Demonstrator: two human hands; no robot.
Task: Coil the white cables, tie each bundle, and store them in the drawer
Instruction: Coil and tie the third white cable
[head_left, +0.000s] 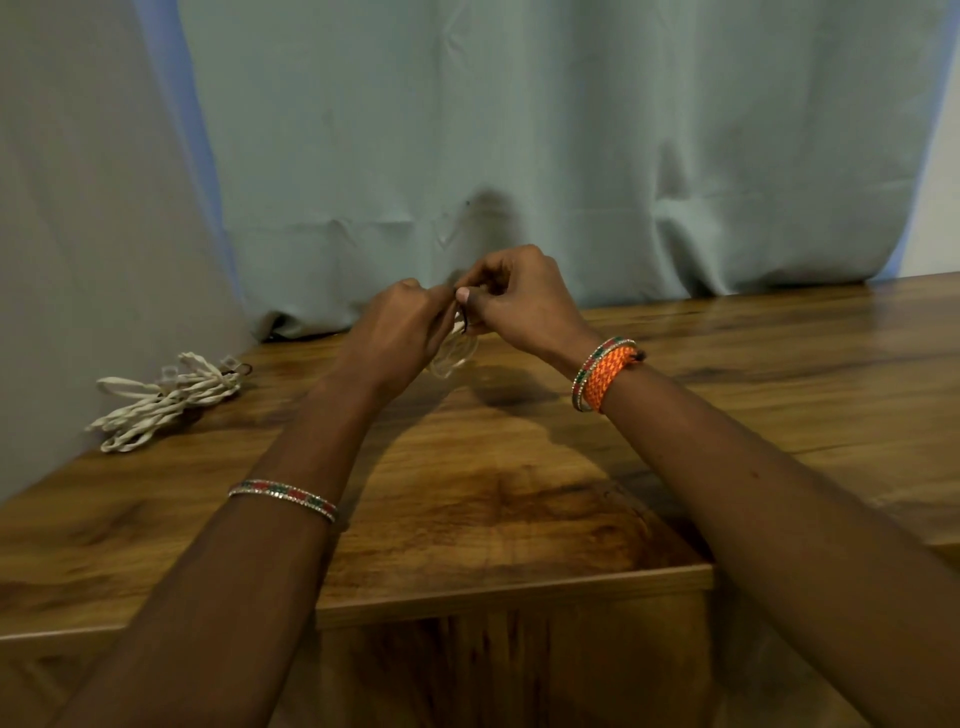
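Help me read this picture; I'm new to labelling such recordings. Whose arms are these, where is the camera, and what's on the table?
No machine here: a person wears a camera on the head, looking forward and down at their own arms. The left hand and right hand meet above a wooden table, both gripping a small white cable bundle and working a thin dark tie around it. The bundle is blurred, so details are unclear. At the far left lies another coiled cable bundle, apparently already tied. A grey curtain hangs behind.
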